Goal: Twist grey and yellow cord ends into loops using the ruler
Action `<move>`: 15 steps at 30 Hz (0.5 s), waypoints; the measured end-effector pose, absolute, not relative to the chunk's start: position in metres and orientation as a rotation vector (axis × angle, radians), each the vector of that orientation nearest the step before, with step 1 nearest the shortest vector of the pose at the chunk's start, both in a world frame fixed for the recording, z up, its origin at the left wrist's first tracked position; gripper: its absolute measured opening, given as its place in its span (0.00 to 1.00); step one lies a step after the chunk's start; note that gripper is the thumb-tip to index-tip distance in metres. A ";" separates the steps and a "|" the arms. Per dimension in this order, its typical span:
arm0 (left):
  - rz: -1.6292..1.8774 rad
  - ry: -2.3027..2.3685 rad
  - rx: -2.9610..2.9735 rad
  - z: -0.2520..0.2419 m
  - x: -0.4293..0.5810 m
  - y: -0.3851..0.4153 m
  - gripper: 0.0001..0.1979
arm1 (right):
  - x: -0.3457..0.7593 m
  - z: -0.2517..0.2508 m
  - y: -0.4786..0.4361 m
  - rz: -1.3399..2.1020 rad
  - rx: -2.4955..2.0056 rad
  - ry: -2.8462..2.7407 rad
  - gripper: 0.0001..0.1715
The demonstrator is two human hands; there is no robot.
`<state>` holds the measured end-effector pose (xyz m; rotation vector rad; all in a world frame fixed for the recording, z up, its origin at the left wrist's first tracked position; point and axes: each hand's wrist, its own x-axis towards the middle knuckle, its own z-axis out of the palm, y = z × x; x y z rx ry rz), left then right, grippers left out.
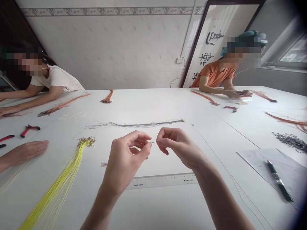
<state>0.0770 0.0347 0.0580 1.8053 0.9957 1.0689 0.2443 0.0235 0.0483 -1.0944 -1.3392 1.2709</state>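
My left hand (129, 156) and my right hand (179, 145) meet above the middle of the white table, both closed in a pinch. A short, thin yellowish line (153, 142) spans the small gap between their fingertips. Its ends are hidden by the fingers, and whether a hook is on it I cannot tell. Left of my left hand lies a bundle of bright yellow line (69, 169), with several small fish hooks (86, 141) gathered at its far end. Beyond both hands stretches a bundle of thin dark line (144, 124). Below them is a clear ruler (165, 180).
A co-worker's hand (26, 155) rests at the left near red-handled pliers (29, 130). Two people sit across the table beside orange line bundles (64, 105). At right are a pen (279, 181), a paper sheet (259, 166), dark hooks (291, 142) and a pale line (216, 151).
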 end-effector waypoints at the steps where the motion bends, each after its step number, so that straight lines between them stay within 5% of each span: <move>1: 1.086 0.995 1.830 0.058 0.077 0.034 0.03 | 0.244 0.048 0.023 1.286 -1.086 -1.332 0.07; 15: 1.329 0.858 2.428 0.064 0.066 0.021 0.08 | 0.239 0.054 0.011 1.579 -0.851 -1.166 0.09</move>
